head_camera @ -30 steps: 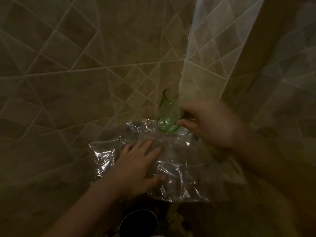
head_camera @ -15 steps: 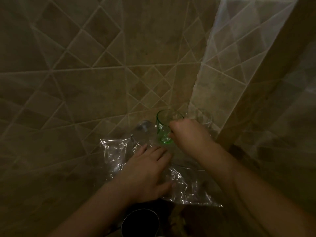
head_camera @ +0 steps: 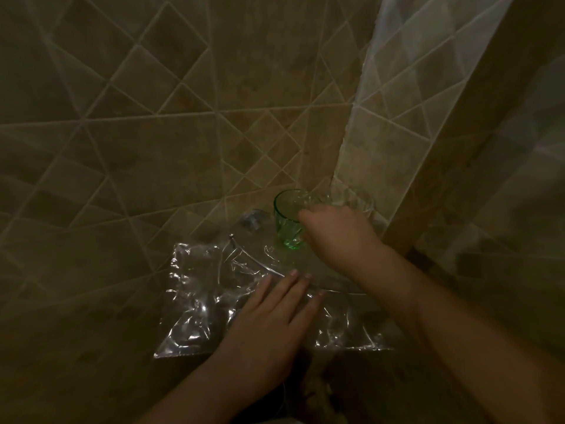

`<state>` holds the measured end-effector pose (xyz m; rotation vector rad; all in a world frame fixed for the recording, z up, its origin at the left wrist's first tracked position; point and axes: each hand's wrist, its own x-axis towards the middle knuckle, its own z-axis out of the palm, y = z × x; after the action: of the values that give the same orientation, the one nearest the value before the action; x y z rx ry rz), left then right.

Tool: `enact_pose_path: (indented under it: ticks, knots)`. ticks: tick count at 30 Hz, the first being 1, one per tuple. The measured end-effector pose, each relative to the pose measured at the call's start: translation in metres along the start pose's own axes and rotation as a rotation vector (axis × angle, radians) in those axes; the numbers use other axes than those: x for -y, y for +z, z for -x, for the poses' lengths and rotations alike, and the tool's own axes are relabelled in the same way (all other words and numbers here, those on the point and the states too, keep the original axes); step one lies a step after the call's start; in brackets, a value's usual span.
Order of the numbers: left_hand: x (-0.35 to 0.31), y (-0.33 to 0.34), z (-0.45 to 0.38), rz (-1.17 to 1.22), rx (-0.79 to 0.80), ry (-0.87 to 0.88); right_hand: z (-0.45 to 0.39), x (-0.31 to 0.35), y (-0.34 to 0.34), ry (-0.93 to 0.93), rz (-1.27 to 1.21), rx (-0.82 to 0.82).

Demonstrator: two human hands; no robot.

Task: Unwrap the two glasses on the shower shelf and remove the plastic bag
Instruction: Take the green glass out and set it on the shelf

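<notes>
The green glass point(head_camera: 289, 220) stood upright and unwrapped at the shelf corner, the right hand point(head_camera: 333, 231) gripping its side. Beside it, the left hand point(head_camera: 269, 319), fingers together, pressed the plastic bag point(head_camera: 198, 289) flat; removal remained. The second glass was indistinct.

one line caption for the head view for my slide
Right hand holds upright green glass; left hand presses plastic bag.

I can read no text, label, brand, number or sign anywhere from here; the light is dim and every surface I see looks unmarked.
</notes>
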<state>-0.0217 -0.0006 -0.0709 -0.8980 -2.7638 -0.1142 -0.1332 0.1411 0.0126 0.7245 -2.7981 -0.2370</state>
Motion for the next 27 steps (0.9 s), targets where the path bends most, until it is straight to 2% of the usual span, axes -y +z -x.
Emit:
enact_pose_path:
  ticks: [5, 8, 11, 14, 17, 18, 21, 24, 27]
  knots:
    - [0.003, -0.008, -0.001, 0.026, 0.02, 0.029, 0.002, -0.003, -0.007, 0.012, -0.118, 0.042]
    - [0.008, -0.018, 0.001, 0.076, 0.06, 0.047, 0.027, -0.002, -0.018, 0.07, -0.253, -0.042]
    - [0.021, -0.039, 0.002, 0.243, 0.087, 0.102, 0.079, 0.005, -0.024, 0.173, -0.432, -0.182]
    - [0.039, -0.066, -0.006, 0.312, -0.063, 0.086, 0.121, 0.027, -0.022, 0.211, -0.389, -0.152]
    - [0.054, -0.085, -0.042, 0.288, -0.18, 0.115, 0.13, 0.048, -0.013, 0.103, -0.223, 0.029]
    - [0.057, -0.088, -0.058, 0.27, -0.184, 0.148, 0.129, 0.051, -0.01, 0.083, -0.178, 0.04]
    - [0.063, -0.081, -0.105, 0.099, -0.117, 0.21, 0.125, 0.051, -0.005, 0.067, -0.15, -0.037]
    - [0.07, -0.067, -0.131, -0.155, 0.089, 0.073, 0.126, 0.044, -0.008, 0.077, -0.177, -0.109]
    - [0.074, -0.061, -0.138, -0.155, 0.068, 0.039, 0.128, 0.034, -0.018, 0.086, -0.139, -0.157]
